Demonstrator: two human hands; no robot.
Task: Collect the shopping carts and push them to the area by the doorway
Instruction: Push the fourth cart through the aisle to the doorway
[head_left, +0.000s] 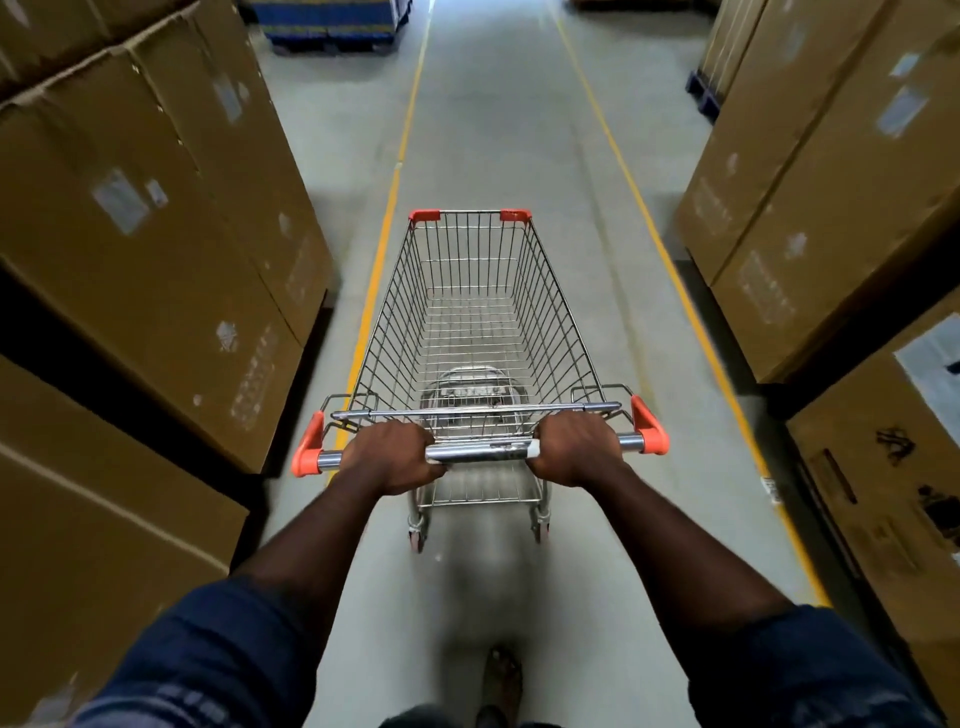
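Observation:
One wire shopping cart (470, 291) with orange corner caps stands in front of me in a warehouse aisle, its basket holding nothing. Its chrome handle bar (483, 451) runs across the near end. My left hand (392, 457) is wrapped around the bar left of centre. My right hand (576, 448) grips the bar right of centre. Both arms reach straight forward. No other cart and no doorway shows in the head view.
Tall stacks of brown cardboard boxes line the aisle on the left (156, 234) and on the right (831, 208). Two yellow floor lines (387, 218) bound the grey lane ahead. A blue wrapped pallet (332, 21) stands far ahead on the left. My shoe (501, 680) is below.

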